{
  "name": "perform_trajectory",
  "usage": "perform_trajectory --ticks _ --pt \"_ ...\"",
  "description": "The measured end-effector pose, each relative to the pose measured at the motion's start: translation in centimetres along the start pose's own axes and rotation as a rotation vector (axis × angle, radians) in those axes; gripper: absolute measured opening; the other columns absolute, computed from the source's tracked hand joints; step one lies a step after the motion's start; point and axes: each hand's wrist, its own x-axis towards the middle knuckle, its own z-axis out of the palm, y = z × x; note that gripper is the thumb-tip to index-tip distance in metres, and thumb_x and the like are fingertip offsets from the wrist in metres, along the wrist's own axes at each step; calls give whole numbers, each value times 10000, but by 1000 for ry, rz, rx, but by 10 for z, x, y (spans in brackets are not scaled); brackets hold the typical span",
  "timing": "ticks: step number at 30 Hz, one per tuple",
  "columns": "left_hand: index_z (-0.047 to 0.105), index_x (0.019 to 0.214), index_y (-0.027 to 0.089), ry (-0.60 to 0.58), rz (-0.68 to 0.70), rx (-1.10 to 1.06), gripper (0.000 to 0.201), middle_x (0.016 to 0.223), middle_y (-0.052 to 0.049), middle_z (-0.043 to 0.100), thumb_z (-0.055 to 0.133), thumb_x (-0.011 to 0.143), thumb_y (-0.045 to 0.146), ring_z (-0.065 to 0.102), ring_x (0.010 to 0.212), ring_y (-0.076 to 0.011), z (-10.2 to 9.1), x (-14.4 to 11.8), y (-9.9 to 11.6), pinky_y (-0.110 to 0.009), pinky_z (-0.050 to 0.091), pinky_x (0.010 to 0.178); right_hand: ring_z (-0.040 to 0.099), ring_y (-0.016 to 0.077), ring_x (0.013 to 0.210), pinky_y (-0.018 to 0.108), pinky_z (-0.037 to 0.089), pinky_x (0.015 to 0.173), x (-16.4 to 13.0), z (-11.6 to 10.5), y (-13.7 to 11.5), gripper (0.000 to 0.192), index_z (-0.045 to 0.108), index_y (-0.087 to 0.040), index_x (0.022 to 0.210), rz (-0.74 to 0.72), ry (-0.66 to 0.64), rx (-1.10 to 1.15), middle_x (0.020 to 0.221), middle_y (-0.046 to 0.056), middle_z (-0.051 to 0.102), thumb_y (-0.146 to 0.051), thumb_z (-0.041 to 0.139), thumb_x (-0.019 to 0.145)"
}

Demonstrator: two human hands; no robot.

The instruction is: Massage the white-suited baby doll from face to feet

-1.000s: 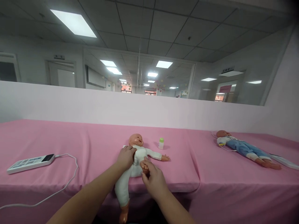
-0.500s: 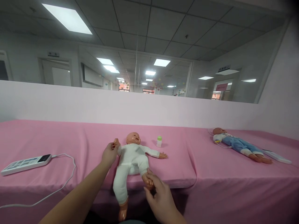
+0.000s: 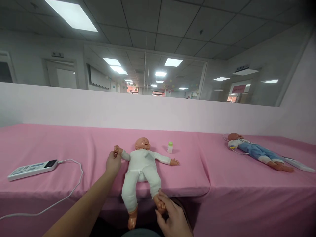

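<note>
A baby doll [image 3: 141, 160] in a white outfit lies face up on the pink-covered table, its lower legs hanging over the front edge. My left hand [image 3: 114, 162] is closed on the doll's hand at the left, with that arm stretched out sideways. At the front edge, my right hand [image 3: 171, 213] has the doll's foot on the right between thumb and fingers. Beyond the doll's free arm, a small white bottle with a green cap [image 3: 170, 147] stands upright.
A white handheld device [image 3: 32, 170] lies at the left, its cable [image 3: 76, 184] trailing over the front edge. Farther right, a second doll [image 3: 259, 152] in blue trousers lies beside a pale flat object [image 3: 298, 164]. A low wall [image 3: 138, 110] with a window above it stands behind the pink cloth [image 3: 237, 177].
My left hand has drawn the doll's arm outward to the left, straightening it. My right hand has shifted slightly down with the foot, and that leg looks straighter. The camera view has shifted slightly.
</note>
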Motion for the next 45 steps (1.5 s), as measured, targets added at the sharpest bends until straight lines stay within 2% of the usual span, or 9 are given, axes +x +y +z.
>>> perform_trajectory --ticks 9,13,18,22,26,30,37,41,45 --pt "708 1140 227 -353 594 694 260 1184 -112 727 549 988 365 626 1145 -293 38 -27 40 -383 434 982 678 263 1284 418 582 1079 75 -3 -11 535 643 -235 1342 36 -11 25 1440 101 664 -93 592 828" --pt "731 1095 232 -458 697 857 230 1143 -112 712 544 961 237 602 1121 -302 44 -34 43 -410 422 969 708 294 1232 444 593 1052 96 17 -4 581 649 -220 1337 97 -80 -5 1440 120 662 -41 618 785" --pt "682 1183 230 -423 605 811 274 1195 -119 688 596 924 242 603 1136 -303 41 -30 38 -395 439 940 694 289 1257 433 580 1069 95 31 2 638 638 -208 1380 129 -60 33 1443 123 659 -29 633 768" --pt "661 1122 210 -257 430 597 240 1114 -118 710 552 977 367 650 1034 -285 33 -22 27 -372 471 871 685 271 1273 417 568 1093 81 12 -6 597 662 -243 1362 158 -26 75 1432 83 673 -68 632 792" --pt "644 1011 207 -71 139 244 389 928 -76 735 520 979 574 685 846 -269 15 -16 18 -350 505 728 688 267 1268 407 567 1098 50 -9 -13 567 679 -244 1339 156 -27 57 1385 75 705 -90 620 796" --pt "621 962 193 13 -2 94 350 852 -69 724 562 959 538 688 804 -272 -3 -10 2 -341 515 667 731 271 1193 367 607 1034 8 -6 -4 563 708 -222 1301 164 -84 37 1328 95 736 -91 626 760" --pt "596 1010 203 -23 24 156 352 967 -97 745 509 978 543 722 911 -303 -4 2 -20 -354 525 711 740 279 1175 356 602 1038 -20 8 6 540 740 -237 1265 193 -100 65 1300 98 750 -114 658 745" --pt "603 1035 218 -77 102 226 276 1064 -100 754 508 982 471 715 998 -288 5 -4 2 -351 522 800 729 275 1196 371 605 1039 0 -1 -3 552 709 -224 1314 151 -86 70 1310 103 745 -118 650 776" --pt "646 1066 228 -169 351 492 253 1129 -100 733 540 972 438 676 1062 -297 22 -17 38 -374 489 866 670 270 1295 415 553 1114 42 -10 -16 576 653 -218 1384 118 -73 70 1412 105 683 -114 618 819"
